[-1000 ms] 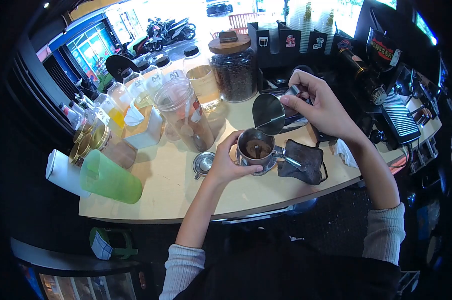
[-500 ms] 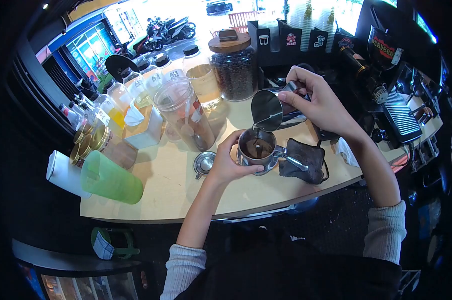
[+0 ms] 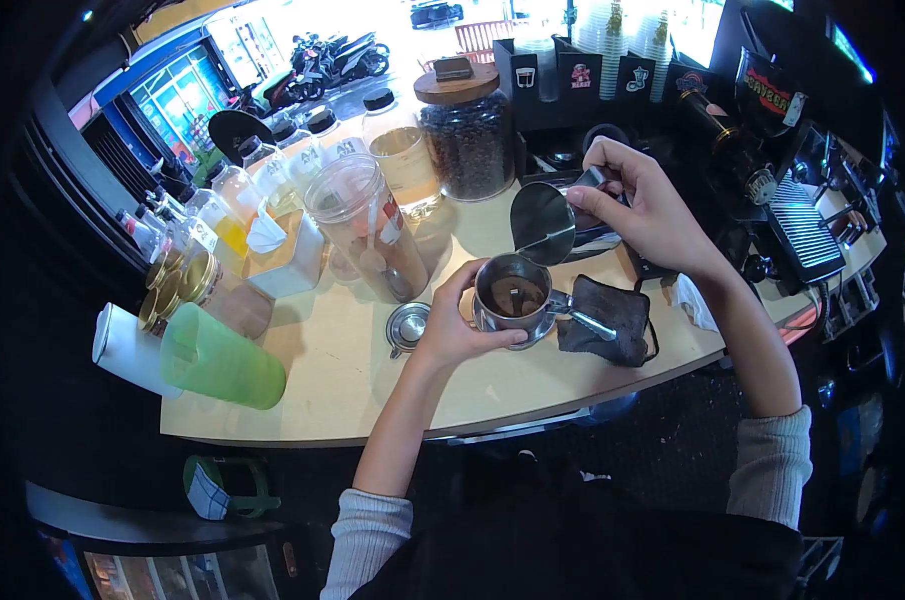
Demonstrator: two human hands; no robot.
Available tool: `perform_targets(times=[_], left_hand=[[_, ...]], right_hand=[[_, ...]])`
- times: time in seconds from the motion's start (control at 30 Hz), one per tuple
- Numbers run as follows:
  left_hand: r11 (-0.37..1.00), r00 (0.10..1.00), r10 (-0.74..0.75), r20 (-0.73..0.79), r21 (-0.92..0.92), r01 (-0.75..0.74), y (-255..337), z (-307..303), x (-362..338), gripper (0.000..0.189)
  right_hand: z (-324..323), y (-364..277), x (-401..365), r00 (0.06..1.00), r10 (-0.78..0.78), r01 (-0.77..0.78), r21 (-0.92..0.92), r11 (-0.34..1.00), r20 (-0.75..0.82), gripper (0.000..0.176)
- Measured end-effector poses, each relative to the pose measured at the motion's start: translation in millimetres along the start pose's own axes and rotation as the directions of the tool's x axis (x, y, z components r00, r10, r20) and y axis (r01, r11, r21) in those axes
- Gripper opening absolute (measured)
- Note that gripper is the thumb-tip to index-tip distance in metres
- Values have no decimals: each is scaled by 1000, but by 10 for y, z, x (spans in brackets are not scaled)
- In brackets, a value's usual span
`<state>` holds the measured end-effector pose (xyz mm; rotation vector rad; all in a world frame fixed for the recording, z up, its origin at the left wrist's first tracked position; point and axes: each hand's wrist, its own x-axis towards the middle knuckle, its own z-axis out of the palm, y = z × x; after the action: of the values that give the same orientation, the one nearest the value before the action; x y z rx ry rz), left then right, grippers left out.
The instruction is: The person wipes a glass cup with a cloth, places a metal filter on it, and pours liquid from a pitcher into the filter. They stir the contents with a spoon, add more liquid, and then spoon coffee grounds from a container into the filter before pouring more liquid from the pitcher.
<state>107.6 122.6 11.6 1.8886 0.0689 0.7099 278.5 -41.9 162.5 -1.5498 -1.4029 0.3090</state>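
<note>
My left hand (image 3: 459, 327) is wrapped round the side of a small metal cup (image 3: 514, 290) with dark brown contents, standing on the counter. My right hand (image 3: 628, 200) grips the handle of a steel pitcher (image 3: 543, 222), tilted with its spout above and beside the cup's far rim. Whether liquid is leaving the spout is too small to tell. Right of the cup, a metal handle (image 3: 595, 325) lies over a folded dark cloth (image 3: 613, 318). A small round metal lid (image 3: 409, 326) rests left of my left hand.
Behind the cup stand a jar of coffee beans (image 3: 466, 145) and a clear plastic container (image 3: 368, 235). A green tumbler (image 3: 223, 357), a tissue box (image 3: 291, 262) and several bottles are at the left. A grinder (image 3: 768, 95) and a ridged tray (image 3: 805, 225) stand at the right.
The pitcher in my right hand has shifted slightly right and up, and its spout is farther from the cup's middle. My left hand still holds the cup.
</note>
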Motion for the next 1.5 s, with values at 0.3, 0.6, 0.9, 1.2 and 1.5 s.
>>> perform_targets(times=[0.3, 0.6, 0.9, 1.2, 1.5], left_hand=[[999, 1000, -16, 0, -30, 16, 40, -1, 1, 83], [1000, 1000, 10, 13, 20, -11, 77, -8, 7, 80], [1000, 1000, 19, 5, 14, -19, 31, -5, 1, 79], [999, 1000, 30, -6, -20, -30, 49, 9, 1, 79], [999, 999, -3, 34, -44, 4, 24, 4, -4, 85]], right_hand=[[67, 36, -7, 998, 58, -58, 96, 994, 1, 22], [42, 965, 24, 956, 220, -98, 499, 861, -192, 15], [356, 1884, -38, 896, 310, -20, 669, 743, -318, 17], [415, 1863, -200, 836, 321, -94, 460, 883, -445, 13], [578, 1128, -840, 999, 15, 3, -391, 920, 42, 16]])
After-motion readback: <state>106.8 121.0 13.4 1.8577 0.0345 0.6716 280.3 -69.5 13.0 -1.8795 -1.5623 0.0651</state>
